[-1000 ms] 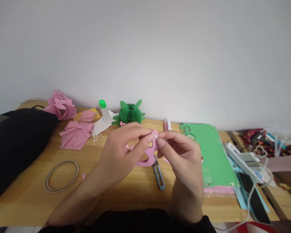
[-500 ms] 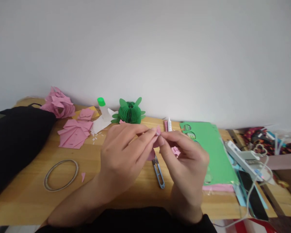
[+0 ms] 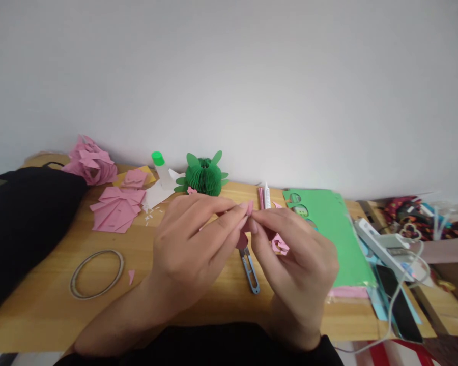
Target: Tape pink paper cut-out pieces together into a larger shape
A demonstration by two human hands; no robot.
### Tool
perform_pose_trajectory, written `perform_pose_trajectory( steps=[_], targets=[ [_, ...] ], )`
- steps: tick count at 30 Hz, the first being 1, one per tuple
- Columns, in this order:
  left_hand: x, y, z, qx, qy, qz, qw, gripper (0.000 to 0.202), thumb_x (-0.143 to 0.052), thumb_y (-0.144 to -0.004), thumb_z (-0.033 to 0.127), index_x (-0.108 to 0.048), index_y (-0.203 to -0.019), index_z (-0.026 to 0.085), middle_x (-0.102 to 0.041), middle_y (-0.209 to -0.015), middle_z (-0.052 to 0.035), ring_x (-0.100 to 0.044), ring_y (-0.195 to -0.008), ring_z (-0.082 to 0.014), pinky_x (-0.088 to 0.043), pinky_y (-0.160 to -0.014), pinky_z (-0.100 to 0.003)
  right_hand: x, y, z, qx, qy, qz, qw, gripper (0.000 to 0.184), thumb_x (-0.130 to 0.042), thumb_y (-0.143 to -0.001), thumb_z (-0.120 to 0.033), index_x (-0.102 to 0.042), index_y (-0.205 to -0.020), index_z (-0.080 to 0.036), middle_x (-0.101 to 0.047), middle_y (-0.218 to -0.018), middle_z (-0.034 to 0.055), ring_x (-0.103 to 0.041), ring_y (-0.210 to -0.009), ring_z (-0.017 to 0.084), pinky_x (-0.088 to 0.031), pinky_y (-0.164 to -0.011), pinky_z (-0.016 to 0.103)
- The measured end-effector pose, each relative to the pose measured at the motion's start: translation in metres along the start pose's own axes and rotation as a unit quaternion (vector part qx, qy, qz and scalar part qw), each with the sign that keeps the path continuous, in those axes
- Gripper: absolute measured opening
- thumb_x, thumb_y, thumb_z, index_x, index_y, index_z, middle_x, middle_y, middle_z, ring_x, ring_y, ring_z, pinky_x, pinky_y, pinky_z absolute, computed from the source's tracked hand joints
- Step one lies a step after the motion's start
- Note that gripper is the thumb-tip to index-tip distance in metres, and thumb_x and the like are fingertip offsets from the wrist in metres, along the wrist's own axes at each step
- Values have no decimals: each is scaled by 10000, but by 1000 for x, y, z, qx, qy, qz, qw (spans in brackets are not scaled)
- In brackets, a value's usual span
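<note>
Between my fingertips, above the wooden table, is a small piece of pink paper [image 3: 244, 240], mostly hidden by the fingers. My left hand [image 3: 198, 244] pinches it from the left, and my right hand [image 3: 295, 254] pinches it from the right; their fingertips meet. Below them lie blue-handled thread snips [image 3: 249, 272] with the blades partly covered. Pink paper scraps [image 3: 279, 245] show behind my right hand. Beyond my left hand stands a green pleated paper ball [image 3: 204, 175] with leaf-shaped paper pieces around it.
Left: folded pink papers [image 3: 116, 209], a glue stick [image 3: 160, 168], a tape ring [image 3: 96, 274] and a black bag [image 3: 26, 218]. Right: a white tube [image 3: 266, 195], green sheets [image 3: 338, 239], a power strip [image 3: 383, 249] with cables and a dark phone [image 3: 399, 305]. A wall rises behind.
My right hand has shifted slightly to the right and turned a little. The pink paper piece has turned between the fingertips and looks darker below them; both hands still pinch it.
</note>
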State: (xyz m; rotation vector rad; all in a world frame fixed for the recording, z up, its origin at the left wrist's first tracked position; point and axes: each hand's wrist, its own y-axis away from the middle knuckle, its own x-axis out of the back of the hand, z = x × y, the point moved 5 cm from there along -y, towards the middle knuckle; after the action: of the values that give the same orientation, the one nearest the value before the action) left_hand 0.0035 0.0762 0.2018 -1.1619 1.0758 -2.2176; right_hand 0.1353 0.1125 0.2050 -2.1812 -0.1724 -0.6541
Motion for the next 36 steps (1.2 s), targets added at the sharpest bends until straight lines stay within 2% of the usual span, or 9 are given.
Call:
perform_pose_trajectory(
  steps=[18, 22, 25, 27, 28, 29, 30, 33, 36],
  targets=[
    [0, -1, 0, -20, -13, 28, 999, 138, -628, -883, 83, -685, -985, 157, -744, -864, -20, -670, -778, -154, -484, -726, -333, 1, -1, 1, 21, -19, 5, 1000, 227, -645, -832, -5, -673, -975, -181, -709, -832, -39, -614, -724, 65, -522, -695, 191],
    [3, -2, -1, -13, -36, 39, 998, 83, -636, -875, 102, -670, -897, 175, -733, -826, -12, -671, -766, -157, -488, -731, -320, 0, 0, 4, -13, -26, 6, 1000, 217, -648, -851, -31, -681, -986, -198, -708, -815, -57, -595, -684, 51, -502, -657, 180],
    [8, 4, -20, 4, -75, 47, 996, 53, -630, -882, 143, -659, -864, 183, -722, -813, -12, -669, -778, -158, -497, -752, -301, 0, 1, 10, -60, -35, -12, 998, 168, -647, -869, -69, -686, -937, -218, -698, -756, -71, -584, -627, 49, -472, -589, 185],
    [9, 12, -48, 40, -126, 7, 991, 92, -590, -904, 197, -668, -859, 182, -723, -824, -19, -669, -814, -166, -490, -780, -296, 1, 1, 14, -89, -49, -25, 995, 136, -647, -874, -102, -692, -886, -230, -694, -731, -71, -582, -603, 56, -457, -559, 194],
    [6, 19, -69, 101, -167, -68, 978, 155, -546, -924, 237, -675, -857, 184, -727, -844, -25, -668, -840, -174, -479, -780, -294, 2, 1, 17, -104, -60, -28, 992, 130, -647, -875, -118, -698, -873, -237, -693, -724, -69, -582, -596, 61, -454, -551, 196],
    [3, 30, -95, 193, -215, -155, 945, 196, -501, -933, 246, -678, -877, 180, -729, -895, -37, -663, -883, -185, -468, -807, -301, 3, 0, 20, -120, -75, -31, 989, 127, -647, -874, -132, -706, -871, -244, -693, -720, -66, -584, -591, 65, -453, -543, 198],
    [3, 40, -114, 231, -233, -202, 923, 202, -501, -913, 230, -685, -874, 156, -733, -905, -63, -665, -876, -206, -464, -787, -311, 3, 0, 25, -138, -92, -34, 985, 120, -646, -871, -148, -714, -875, -247, -694, -714, -62, -585, -583, 70, -451, -534, 199],
    [4, 66, -158, 291, -257, -295, 873, 230, -500, -858, 186, -703, -899, 86, -740, -898, -127, -677, -807, -243, -438, -658, -300, -6, 0, 44, -208, -143, -72, 965, 72, -650, -844, -215, -721, -835, -216, -681, -657, -38, -566, -519, 85, -423, -472, 207],
    [3, 83, -180, 314, -276, -366, 831, 303, -463, -864, 208, -720, -945, 67, -742, -966, -167, -683, -870, -289, -428, -661, -314, -35, 16, 66, -288, -191, -195, 918, 106, -629, -798, -251, -703, -782, -177, -669, -641, -11, -544, -489, 95, -406, -452, 218]
  ],
)
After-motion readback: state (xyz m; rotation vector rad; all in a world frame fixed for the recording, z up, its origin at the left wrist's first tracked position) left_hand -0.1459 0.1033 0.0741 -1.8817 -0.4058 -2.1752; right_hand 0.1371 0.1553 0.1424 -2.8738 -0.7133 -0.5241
